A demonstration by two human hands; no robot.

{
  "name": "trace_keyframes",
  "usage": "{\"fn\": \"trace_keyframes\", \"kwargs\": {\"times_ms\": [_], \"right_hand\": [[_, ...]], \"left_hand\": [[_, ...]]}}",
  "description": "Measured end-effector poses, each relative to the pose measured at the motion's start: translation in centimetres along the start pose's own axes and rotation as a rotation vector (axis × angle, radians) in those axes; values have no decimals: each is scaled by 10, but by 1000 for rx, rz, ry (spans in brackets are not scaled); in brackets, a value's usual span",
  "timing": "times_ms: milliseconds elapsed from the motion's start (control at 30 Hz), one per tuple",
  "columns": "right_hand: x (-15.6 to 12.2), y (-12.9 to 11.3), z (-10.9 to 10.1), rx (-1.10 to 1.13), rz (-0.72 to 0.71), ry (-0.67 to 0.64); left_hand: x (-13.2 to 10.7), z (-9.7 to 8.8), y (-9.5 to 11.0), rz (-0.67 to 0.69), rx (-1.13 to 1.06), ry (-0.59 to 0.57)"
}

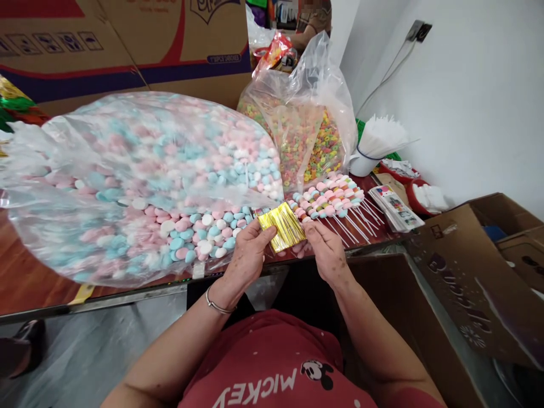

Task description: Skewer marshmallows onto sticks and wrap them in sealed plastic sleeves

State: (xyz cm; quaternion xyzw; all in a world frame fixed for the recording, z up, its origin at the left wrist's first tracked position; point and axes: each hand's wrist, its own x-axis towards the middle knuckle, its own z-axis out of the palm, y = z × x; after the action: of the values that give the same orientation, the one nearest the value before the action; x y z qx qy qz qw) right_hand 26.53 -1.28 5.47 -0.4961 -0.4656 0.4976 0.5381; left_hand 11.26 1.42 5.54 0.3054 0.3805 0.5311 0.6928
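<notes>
Sweets [195, 235] in a clear bag [85, 190] lie leftmost; the left hand [249, 252] pinches gold strips [283, 226] above the surface [25, 277], the right hand [329, 252] their other edge — separating strips, seemingly, which calls for fine fingertip work — near sweets on sticks [329, 198].

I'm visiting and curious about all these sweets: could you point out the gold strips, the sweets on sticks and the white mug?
Gold strips [282, 228]: head view, middle of the shiny bundle.
Sweets on sticks [334, 198]: head view, among the threaded sweets.
White mug [360, 165]: head view, its side wall.
</notes>
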Motion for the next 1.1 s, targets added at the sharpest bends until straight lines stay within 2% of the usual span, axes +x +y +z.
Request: {"fn": "trace_keyframes", "kwargs": {"times_ms": [133,200,267,367,433,500,633,767,967,1033,1100], "right_hand": [[1,-4,-4,-159,-63,-72],[3,-3,-5,-315,-153,-51],[5,1,-4,-533,-389,69],[4,7,2,-847,-856,283],[1,10,9,-972,-1050,310],[-3,11,16,-1028,-1148,279],[-9,12,23,-1011,-1174,243],[-8,15,20,-980,-1159,227],[-12,9,14,-930,-1174,38],[-12,3,10,-910,-1159,64],[-11,-3,6,-901,-1129,159]], "left_hand": [[1,-7,-5,62,61,-47],[-1,-9,-5,95,113,-63],[-4,-7,-4,136,140,-82],[-9,1,-2,121,43,-166],[-12,8,-2,54,-63,-203],[-13,12,-2,-10,-137,-195],[-10,14,0,-63,-253,-218],[-6,12,6,-159,-342,-228],[1,5,11,-202,-381,-173],[2,3,12,-215,-395,-181],[2,1,12,-232,-412,-195]]}}
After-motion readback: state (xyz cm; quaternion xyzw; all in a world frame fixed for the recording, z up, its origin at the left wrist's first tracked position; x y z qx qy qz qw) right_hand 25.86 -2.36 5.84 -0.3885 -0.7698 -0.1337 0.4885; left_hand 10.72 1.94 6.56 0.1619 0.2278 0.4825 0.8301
